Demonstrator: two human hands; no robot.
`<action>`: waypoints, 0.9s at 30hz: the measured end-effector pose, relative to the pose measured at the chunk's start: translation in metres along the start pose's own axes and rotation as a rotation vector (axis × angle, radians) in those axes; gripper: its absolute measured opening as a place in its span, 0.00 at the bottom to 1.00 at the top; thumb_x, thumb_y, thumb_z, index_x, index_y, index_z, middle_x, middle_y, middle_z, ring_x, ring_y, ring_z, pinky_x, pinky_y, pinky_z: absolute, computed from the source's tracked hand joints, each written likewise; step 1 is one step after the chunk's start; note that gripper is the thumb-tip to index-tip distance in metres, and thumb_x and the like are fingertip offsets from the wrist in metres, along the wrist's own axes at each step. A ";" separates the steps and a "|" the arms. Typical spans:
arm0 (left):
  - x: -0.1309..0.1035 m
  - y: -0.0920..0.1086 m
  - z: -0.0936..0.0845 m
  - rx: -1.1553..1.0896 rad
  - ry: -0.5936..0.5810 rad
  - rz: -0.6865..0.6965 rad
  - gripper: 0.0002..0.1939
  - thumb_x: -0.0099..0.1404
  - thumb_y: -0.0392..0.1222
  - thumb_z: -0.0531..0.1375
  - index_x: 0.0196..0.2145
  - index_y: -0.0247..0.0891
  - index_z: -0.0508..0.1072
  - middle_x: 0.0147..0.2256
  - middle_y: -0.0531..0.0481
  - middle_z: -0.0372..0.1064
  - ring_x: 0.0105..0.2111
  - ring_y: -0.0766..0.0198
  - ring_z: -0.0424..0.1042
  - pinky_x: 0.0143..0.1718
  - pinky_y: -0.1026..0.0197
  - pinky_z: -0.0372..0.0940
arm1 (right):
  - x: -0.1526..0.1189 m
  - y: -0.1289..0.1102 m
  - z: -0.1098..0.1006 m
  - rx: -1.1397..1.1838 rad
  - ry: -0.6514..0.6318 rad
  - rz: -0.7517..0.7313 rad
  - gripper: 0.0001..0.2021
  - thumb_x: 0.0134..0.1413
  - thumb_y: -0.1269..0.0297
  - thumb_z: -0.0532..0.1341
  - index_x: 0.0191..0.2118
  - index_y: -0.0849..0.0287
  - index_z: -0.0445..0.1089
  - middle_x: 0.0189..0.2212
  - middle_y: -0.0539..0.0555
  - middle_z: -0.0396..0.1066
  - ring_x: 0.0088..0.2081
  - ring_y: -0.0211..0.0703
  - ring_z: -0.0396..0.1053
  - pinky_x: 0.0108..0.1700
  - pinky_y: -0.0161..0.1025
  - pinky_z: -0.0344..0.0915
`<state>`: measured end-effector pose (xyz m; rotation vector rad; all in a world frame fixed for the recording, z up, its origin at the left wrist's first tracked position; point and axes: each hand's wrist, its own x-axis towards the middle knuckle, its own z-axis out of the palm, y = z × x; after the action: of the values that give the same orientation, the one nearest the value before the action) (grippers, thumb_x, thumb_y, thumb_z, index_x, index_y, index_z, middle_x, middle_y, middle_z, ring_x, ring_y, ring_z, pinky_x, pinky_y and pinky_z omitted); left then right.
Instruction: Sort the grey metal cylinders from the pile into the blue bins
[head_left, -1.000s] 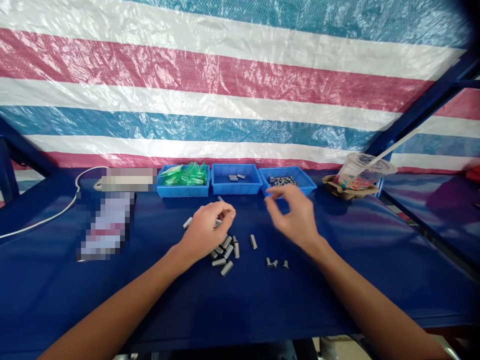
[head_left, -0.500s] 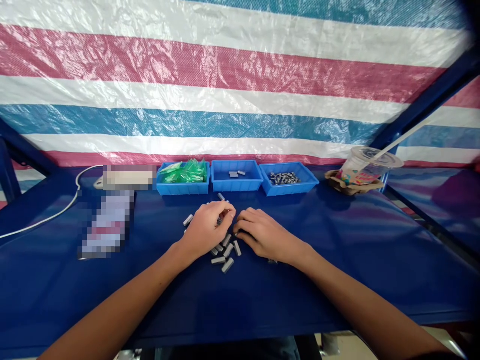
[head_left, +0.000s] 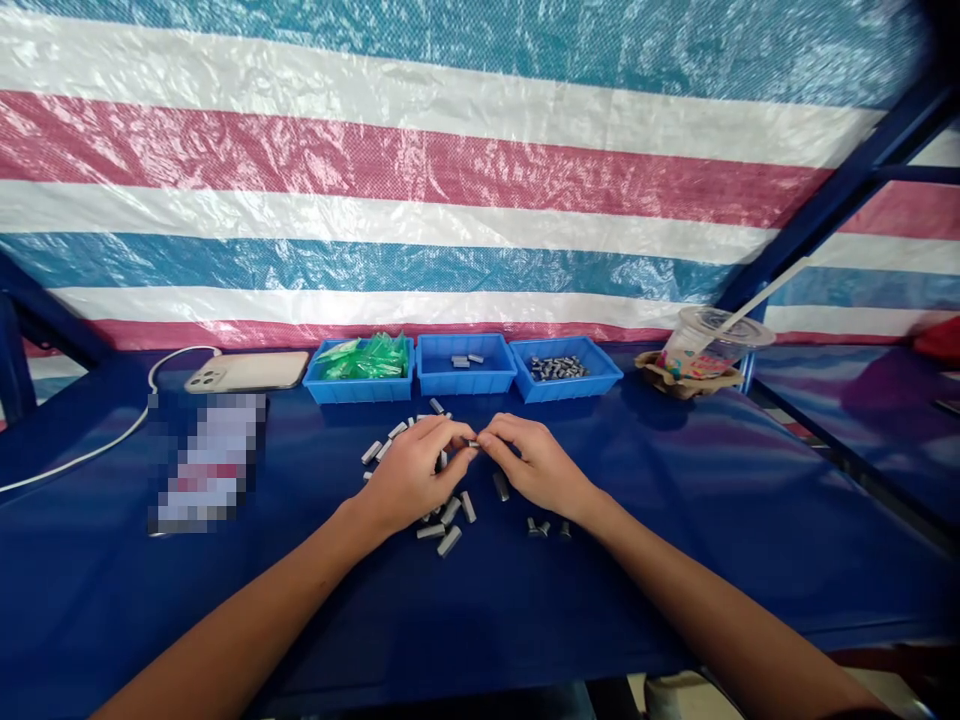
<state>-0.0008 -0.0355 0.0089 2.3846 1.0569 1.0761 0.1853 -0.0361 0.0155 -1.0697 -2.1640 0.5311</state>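
My left hand is closed in a pinch over a spread of metal hex standoffs. A small metal piece, apparently another hex standoff, shows between its fingertips. From the right, my right hand pinches at the near end of that same piece; whether it also holds a screw is hidden by the fingers. A single dark standoff lies just below my right fingers. Several short screws rest on the table near my right wrist. Part of the standoff pile is covered by my left hand.
Three blue bins stand in a row at the back: one with green plastic packets, a middle bin with a few standoffs, one with small screws. Two phones and a white cable lie left; a plastic cup with a straw stands right.
The view has tilted and shifted slightly. My fingertips have come together around the small metal piece. The screws and the lone standoff, earlier mostly hidden by my right hand, now show.
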 end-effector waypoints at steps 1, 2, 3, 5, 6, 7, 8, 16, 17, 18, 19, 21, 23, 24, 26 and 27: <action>0.001 0.001 0.000 -0.054 -0.002 -0.071 0.07 0.64 0.39 0.54 0.37 0.36 0.71 0.29 0.50 0.69 0.30 0.65 0.68 0.35 0.63 0.62 | -0.001 0.000 0.000 -0.035 0.038 -0.017 0.11 0.62 0.64 0.52 0.30 0.59 0.65 0.26 0.50 0.66 0.30 0.39 0.65 0.34 0.37 0.60; 0.002 0.003 0.000 -0.124 -0.011 -0.159 0.08 0.64 0.41 0.54 0.36 0.36 0.71 0.28 0.50 0.69 0.29 0.65 0.69 0.33 0.64 0.62 | -0.002 -0.001 -0.001 -0.081 0.074 -0.048 0.07 0.60 0.64 0.54 0.33 0.59 0.66 0.27 0.51 0.66 0.31 0.39 0.65 0.35 0.37 0.61; 0.003 0.005 0.000 -0.204 -0.032 -0.253 0.09 0.64 0.42 0.54 0.35 0.35 0.72 0.27 0.51 0.70 0.28 0.65 0.69 0.31 0.65 0.62 | -0.002 -0.002 -0.001 -0.133 0.098 -0.092 0.05 0.59 0.65 0.56 0.38 0.60 0.66 0.29 0.52 0.67 0.33 0.41 0.66 0.36 0.38 0.61; 0.005 0.010 0.000 -0.363 -0.087 -0.416 0.12 0.64 0.45 0.53 0.33 0.35 0.72 0.25 0.51 0.69 0.26 0.66 0.69 0.28 0.66 0.61 | -0.004 -0.003 -0.001 -0.244 0.111 -0.197 0.09 0.57 0.68 0.57 0.44 0.61 0.65 0.32 0.54 0.69 0.35 0.42 0.66 0.37 0.40 0.61; 0.006 0.012 -0.001 -0.426 -0.106 -0.471 0.13 0.64 0.46 0.53 0.33 0.35 0.72 0.25 0.52 0.69 0.26 0.66 0.69 0.27 0.66 0.61 | -0.005 -0.004 -0.001 -0.292 0.113 -0.239 0.09 0.58 0.69 0.56 0.45 0.61 0.65 0.33 0.55 0.69 0.34 0.42 0.66 0.37 0.40 0.61; 0.007 0.014 -0.001 -0.470 -0.117 -0.504 0.13 0.64 0.47 0.54 0.33 0.35 0.73 0.24 0.52 0.69 0.26 0.66 0.68 0.26 0.66 0.61 | -0.006 -0.006 -0.001 -0.329 0.120 -0.269 0.08 0.58 0.70 0.55 0.43 0.60 0.65 0.33 0.55 0.70 0.34 0.42 0.66 0.36 0.40 0.61; 0.007 0.016 -0.002 -0.494 -0.120 -0.517 0.14 0.64 0.47 0.54 0.33 0.35 0.73 0.24 0.52 0.69 0.26 0.66 0.68 0.26 0.66 0.61 | -0.006 -0.007 0.000 -0.351 0.134 -0.289 0.07 0.59 0.70 0.54 0.41 0.60 0.66 0.32 0.55 0.70 0.33 0.42 0.66 0.35 0.40 0.61; -0.002 0.018 0.003 -0.111 -0.234 -0.230 0.14 0.68 0.45 0.50 0.43 0.37 0.70 0.30 0.50 0.71 0.31 0.63 0.70 0.34 0.61 0.63 | 0.010 -0.002 -0.032 -0.449 0.524 -0.307 0.05 0.56 0.68 0.57 0.38 0.57 0.69 0.30 0.54 0.72 0.32 0.42 0.68 0.37 0.41 0.64; -0.004 0.019 0.005 -0.004 -0.287 -0.135 0.13 0.68 0.42 0.50 0.44 0.38 0.71 0.33 0.49 0.71 0.34 0.61 0.70 0.37 0.59 0.63 | 0.015 0.003 -0.041 -0.501 0.589 -0.236 0.05 0.56 0.67 0.57 0.37 0.57 0.69 0.29 0.54 0.72 0.32 0.43 0.68 0.38 0.42 0.64; -0.006 0.021 0.007 0.093 -0.332 -0.046 0.12 0.68 0.39 0.50 0.45 0.38 0.71 0.36 0.48 0.71 0.37 0.59 0.70 0.40 0.57 0.63 | 0.019 0.009 -0.050 -0.565 0.627 -0.151 0.06 0.57 0.65 0.56 0.38 0.58 0.69 0.29 0.55 0.71 0.33 0.45 0.68 0.38 0.43 0.64; -0.007 0.022 0.010 0.174 -0.365 0.027 0.14 0.67 0.36 0.49 0.46 0.39 0.70 0.39 0.46 0.71 0.40 0.57 0.69 0.42 0.55 0.62 | 0.021 0.016 -0.057 -0.618 0.630 -0.060 0.08 0.57 0.64 0.56 0.39 0.59 0.69 0.32 0.57 0.71 0.35 0.48 0.68 0.40 0.45 0.64; -0.010 0.025 0.013 0.285 -0.396 0.103 0.19 0.67 0.31 0.48 0.51 0.42 0.68 0.46 0.45 0.68 0.46 0.55 0.66 0.45 0.53 0.61 | 0.022 0.030 -0.066 -0.679 0.581 0.070 0.13 0.56 0.62 0.57 0.45 0.62 0.68 0.37 0.61 0.71 0.40 0.53 0.68 0.42 0.48 0.64; -0.010 0.027 0.016 0.332 -0.402 0.119 0.21 0.66 0.30 0.48 0.53 0.44 0.67 0.50 0.45 0.66 0.50 0.54 0.64 0.46 0.53 0.60 | 0.017 0.037 -0.065 -0.669 0.499 0.107 0.16 0.56 0.62 0.57 0.48 0.63 0.66 0.38 0.62 0.70 0.42 0.54 0.67 0.44 0.49 0.64; -0.010 0.027 0.017 0.340 -0.406 0.117 0.20 0.67 0.31 0.48 0.53 0.44 0.68 0.50 0.46 0.66 0.50 0.54 0.63 0.47 0.52 0.60 | 0.013 0.038 -0.061 -0.643 0.459 0.095 0.15 0.56 0.62 0.57 0.48 0.63 0.66 0.38 0.62 0.70 0.42 0.54 0.67 0.45 0.49 0.64; -0.010 0.028 0.018 0.350 -0.405 0.085 0.14 0.68 0.39 0.51 0.49 0.44 0.70 0.47 0.47 0.68 0.48 0.55 0.65 0.46 0.52 0.59 | 0.006 0.032 -0.048 -0.565 0.391 0.041 0.12 0.57 0.63 0.56 0.45 0.62 0.68 0.37 0.60 0.70 0.42 0.51 0.67 0.46 0.47 0.64; -0.010 0.029 0.019 0.361 -0.398 0.057 0.13 0.67 0.44 0.53 0.47 0.44 0.72 0.45 0.47 0.69 0.46 0.55 0.66 0.45 0.52 0.60 | 0.003 0.027 -0.041 -0.517 0.358 0.008 0.11 0.58 0.63 0.55 0.44 0.61 0.68 0.36 0.59 0.70 0.41 0.50 0.67 0.46 0.46 0.64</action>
<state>0.0230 -0.0620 0.0067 2.7641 1.1113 0.4143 0.2275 -0.0149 0.0290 -1.3220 -2.0129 -0.2275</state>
